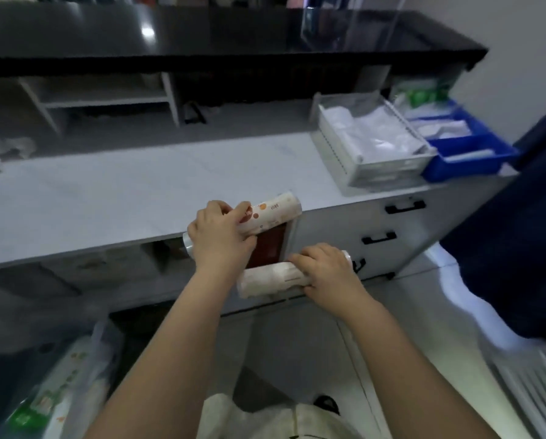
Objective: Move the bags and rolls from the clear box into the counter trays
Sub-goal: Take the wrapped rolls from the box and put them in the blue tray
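Both hands grip rolls — left hand (216,236) an orange-spotted roll (271,213), right hand (324,270) a white roll (265,280).

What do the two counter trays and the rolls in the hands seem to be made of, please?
White tray: likely matte plastic, with slotted walls. Blue tray: likely glossy moulded plastic, saturated and smooth. Rolls, in the left hand and right hand: apparently thin plastic film under printed paper-like wrappers; shiny clear ends show.

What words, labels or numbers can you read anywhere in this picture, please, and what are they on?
Nothing can be read.
Roll in the left hand: small dark print beside orange dots, too blurred.
Roll in the right hand: faint marks, illegible.
Green-labelled packs in the clear box: print too blurred.
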The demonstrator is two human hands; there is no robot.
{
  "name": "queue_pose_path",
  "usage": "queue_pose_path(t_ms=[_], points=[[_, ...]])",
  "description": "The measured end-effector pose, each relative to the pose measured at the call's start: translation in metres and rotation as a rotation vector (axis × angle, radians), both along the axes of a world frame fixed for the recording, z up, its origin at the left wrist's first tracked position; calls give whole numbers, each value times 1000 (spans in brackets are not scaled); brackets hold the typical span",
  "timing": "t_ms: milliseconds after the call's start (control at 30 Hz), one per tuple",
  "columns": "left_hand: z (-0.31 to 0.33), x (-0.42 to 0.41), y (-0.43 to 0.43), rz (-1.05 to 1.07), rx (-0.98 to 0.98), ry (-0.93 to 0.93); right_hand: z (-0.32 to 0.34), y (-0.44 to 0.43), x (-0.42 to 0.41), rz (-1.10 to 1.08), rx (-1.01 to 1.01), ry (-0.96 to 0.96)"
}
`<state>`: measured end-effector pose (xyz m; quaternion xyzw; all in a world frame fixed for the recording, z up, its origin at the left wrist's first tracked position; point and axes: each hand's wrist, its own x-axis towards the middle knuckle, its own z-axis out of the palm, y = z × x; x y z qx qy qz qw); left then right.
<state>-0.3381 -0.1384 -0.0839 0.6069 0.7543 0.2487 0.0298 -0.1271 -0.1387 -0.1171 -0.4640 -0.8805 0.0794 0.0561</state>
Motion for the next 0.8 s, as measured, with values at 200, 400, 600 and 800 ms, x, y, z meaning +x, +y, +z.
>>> queue_pose_path(t_ms=[200, 400, 600, 800], points=[[-9, 179, 72, -196, 32, 15, 7, 39, 157, -140, 51, -20], [-13, 299, 120, -316, -7, 38, 2, 67, 279, -263, 30, 17], [6, 354, 181, -351, 20, 108, 8, 118, 335, -324, 24, 92], [20, 386, 264, -365, 120, 108, 11, 188, 367, -340, 98, 170]])
